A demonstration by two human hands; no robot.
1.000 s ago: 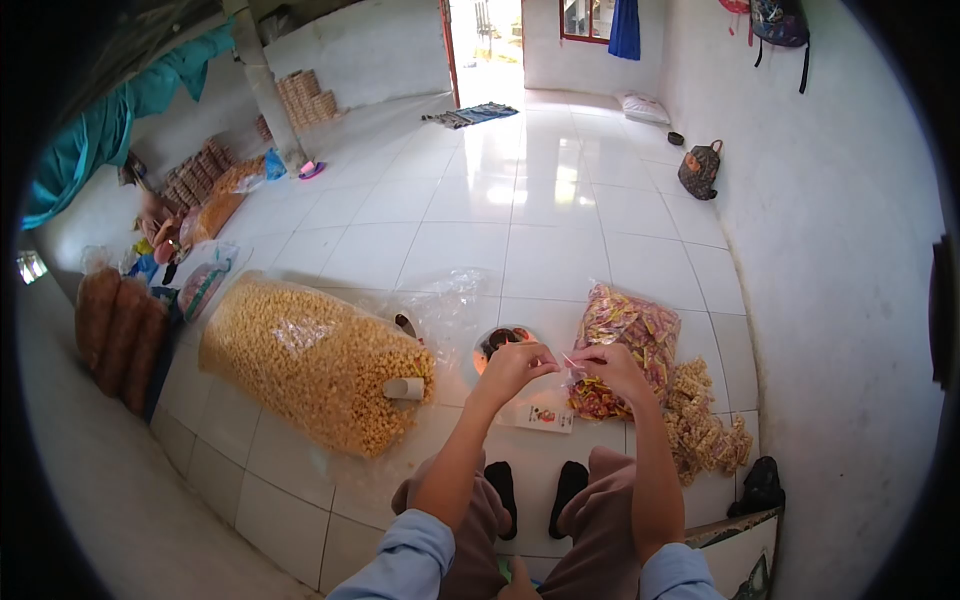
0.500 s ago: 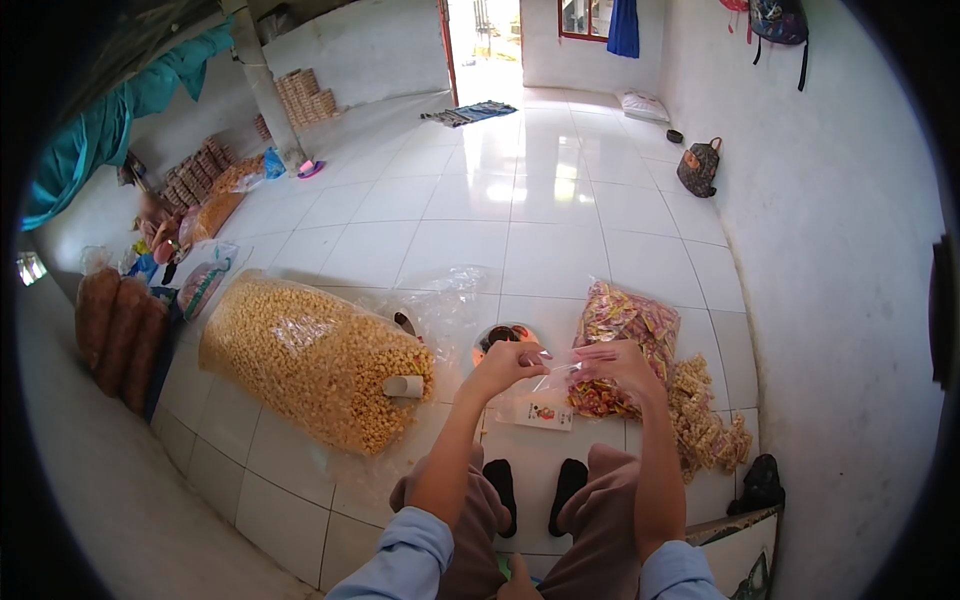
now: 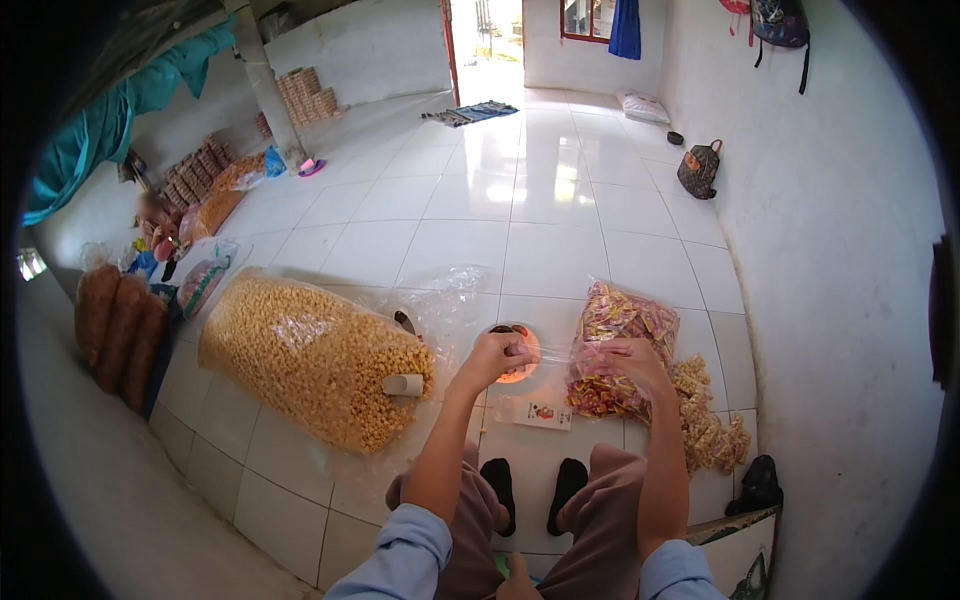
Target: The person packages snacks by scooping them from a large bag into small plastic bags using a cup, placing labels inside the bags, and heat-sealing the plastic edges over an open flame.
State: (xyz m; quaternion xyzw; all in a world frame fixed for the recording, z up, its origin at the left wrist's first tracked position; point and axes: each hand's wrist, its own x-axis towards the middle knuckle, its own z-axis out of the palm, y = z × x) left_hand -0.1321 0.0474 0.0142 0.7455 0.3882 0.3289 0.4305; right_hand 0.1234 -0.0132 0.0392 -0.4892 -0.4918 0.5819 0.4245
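My left hand (image 3: 500,357) is closed, pinching one end of a small clear plastic bag (image 3: 560,353). The other end is gripped by my right hand (image 3: 630,362), so the film stretches level between them. Behind my left hand lies a round orange-and-white dish (image 3: 520,372) with something dark in it. A stack of clear printed bags (image 3: 545,414) rests on the floor below my hands. Beyond my right hand stands a big clear sack of small colourful packets (image 3: 625,315). To the left, a large open sack of yellow puffed snacks (image 3: 290,350) holds a white scoop (image 3: 403,385).
Filled snack packs (image 3: 705,420) are heaped at the right, near a black plastic bag (image 3: 758,485). Tall brown sacks (image 3: 120,325) stand at the left wall. Another person (image 3: 155,225) sits farther back left. A backpack (image 3: 699,170) leans against the right wall.
My hands have drawn apart slightly, and the clear bag between them is now pulled out straight. My left hand has closed into a tighter pinch.
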